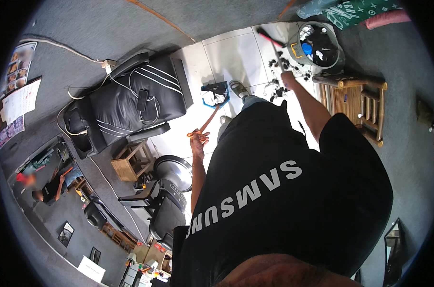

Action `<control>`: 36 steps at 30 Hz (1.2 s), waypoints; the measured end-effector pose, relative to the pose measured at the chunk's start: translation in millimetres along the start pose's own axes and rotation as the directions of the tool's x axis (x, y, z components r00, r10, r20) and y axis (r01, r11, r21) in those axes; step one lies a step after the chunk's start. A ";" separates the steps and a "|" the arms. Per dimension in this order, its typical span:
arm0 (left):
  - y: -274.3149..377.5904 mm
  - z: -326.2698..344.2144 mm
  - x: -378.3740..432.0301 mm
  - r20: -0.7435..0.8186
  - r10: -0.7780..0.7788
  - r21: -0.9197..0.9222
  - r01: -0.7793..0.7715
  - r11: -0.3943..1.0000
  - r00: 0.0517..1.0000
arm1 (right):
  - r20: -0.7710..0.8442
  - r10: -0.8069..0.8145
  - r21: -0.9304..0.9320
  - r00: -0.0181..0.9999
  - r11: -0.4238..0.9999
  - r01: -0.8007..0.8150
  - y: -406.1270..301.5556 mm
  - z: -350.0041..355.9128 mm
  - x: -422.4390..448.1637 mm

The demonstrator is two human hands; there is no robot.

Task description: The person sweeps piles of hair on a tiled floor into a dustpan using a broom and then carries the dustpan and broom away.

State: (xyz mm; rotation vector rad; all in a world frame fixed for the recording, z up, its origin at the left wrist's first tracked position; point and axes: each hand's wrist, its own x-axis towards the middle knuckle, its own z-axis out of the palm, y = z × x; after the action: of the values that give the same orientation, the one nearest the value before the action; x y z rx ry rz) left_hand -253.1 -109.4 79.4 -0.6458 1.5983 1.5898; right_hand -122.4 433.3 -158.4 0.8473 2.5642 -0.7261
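Note:
My left hand (198, 143) grips the orange upper end of a long dustpan handle (210, 119). At its lower end, a blue dustpan (227, 94) rests on the white tiles by my foot, holding crumpled white paper and dark hair clippings. My right hand (288, 79) is closed around the grey stick of a broom (276, 54). The broom's red and black head is by the wall, beside the bin. Clumps of black hair (276, 91) and white scraps lie scattered on the floor below my right hand.
A grey waste bin (337, 64), full of hair, paper and a blue item, stands at upper right. Below it is a bamboo chair (346, 102). To the left are a black padded chair (116, 111) with a phone and cables, a wooden stool (125, 166) and a barber chair (166, 211).

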 end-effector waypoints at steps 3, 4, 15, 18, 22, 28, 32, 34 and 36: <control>-9.7 -19.9 4.0 -0.001 0.021 0.029 -0.021 0.999 1.000 | 0.123 -0.204 -0.130 0.971 0.967 0.220 -45.5 28.7 -32.1; -14.4 -27.4 7.5 0.001 0.035 0.047 -0.035 0.998 0.999 | 0.255 0.047 0.333 0.966 0.933 -0.134 -71.7 28.8 -55.0; -52.8 -85.4 -20.8 -0.066 0.043 0.032 -0.041 0.999 0.997 | 0.313 0.341 0.674 0.886 0.578 -0.460 -160.5 -66.5 -131.5; -46.2 -78.1 -32.6 -0.004 0.013 0.063 -0.013 0.998 1.000 | 0.232 0.363 0.775 0.902 0.491 -0.397 -77.2 -30.4 -63.4; -57.2 -106.6 -43.9 -0.069 -0.004 0.088 0.010 0.996 0.998 | 0.278 0.394 0.479 0.876 0.734 -0.482 -152.9 -2.4 -40.2; -72.0 -125.5 -65.1 -0.107 0.032 0.045 -0.027 0.999 0.994 | 0.304 0.352 -0.001 0.885 0.929 -0.369 -204.2 25.3 -161.0; -88.2 -136.4 -65.3 -0.095 0.079 0.008 -0.078 0.997 0.992 | 0.261 0.296 -0.021 0.919 0.953 -0.301 -188.1 23.3 -257.4; -98.7 -140.2 -61.6 -0.085 0.086 -0.040 -0.090 0.995 0.993 | 0.283 0.356 0.232 0.890 0.875 -0.424 -165.8 19.1 -286.5; -109.5 -144.3 -59.5 -0.082 0.089 -0.073 -0.095 0.993 0.993 | 0.319 0.359 0.435 0.877 0.767 -0.472 -148.1 11.1 -308.0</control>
State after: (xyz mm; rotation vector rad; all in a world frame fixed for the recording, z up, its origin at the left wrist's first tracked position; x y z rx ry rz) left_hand -155.7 -270.8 51.0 -0.6917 1.6518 1.7188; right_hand 21.5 185.6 28.5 1.3586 1.8947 -1.2797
